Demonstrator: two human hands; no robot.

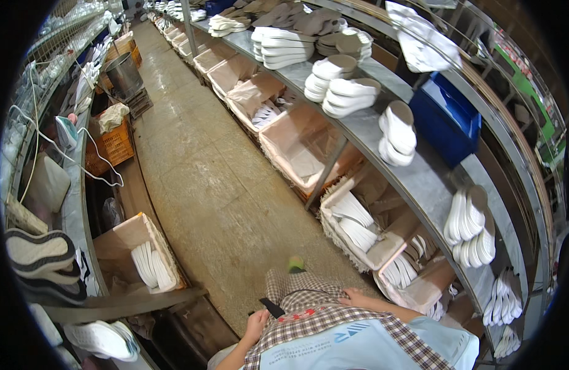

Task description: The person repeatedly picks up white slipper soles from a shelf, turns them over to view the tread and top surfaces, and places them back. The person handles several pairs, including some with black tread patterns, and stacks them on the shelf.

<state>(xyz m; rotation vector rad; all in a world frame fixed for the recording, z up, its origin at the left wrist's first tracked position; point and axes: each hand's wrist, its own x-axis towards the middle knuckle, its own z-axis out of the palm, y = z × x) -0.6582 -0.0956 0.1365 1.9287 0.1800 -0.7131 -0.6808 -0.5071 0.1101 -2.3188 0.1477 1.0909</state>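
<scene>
1. Checked apron (327, 306) was worn on the person's front, well below and to the left of the blue bin (445, 117).
2. Its cloth looked light, thin and soft, likely to fold and crease rather than stand stiff. As woven fabric it was probably neither slippery nor fragile; a loose edge, pinched between thumb and fingers, seemed the best hold.
3. Both hands lay at the apron, far below and left of the blue bin. The left hand (256, 324) was curled narrow near a black strip (272, 307); whether it gripped strip or cloth, I could not tell. The right hand (353, 298) rested against the checked cloth with its fingers bent; I could not tell whether it held any.
4. White soles (397, 134) stood just left of the blue bin on the metal tabletop (432, 185).
5. Writing showed on the light-blue shirt (371, 342), below and left of the blue bin: a bold dark emblem with smaller lettering. Red marks crossed the apron, too unclear to call letters. No label could be made out on the soles.
</scene>
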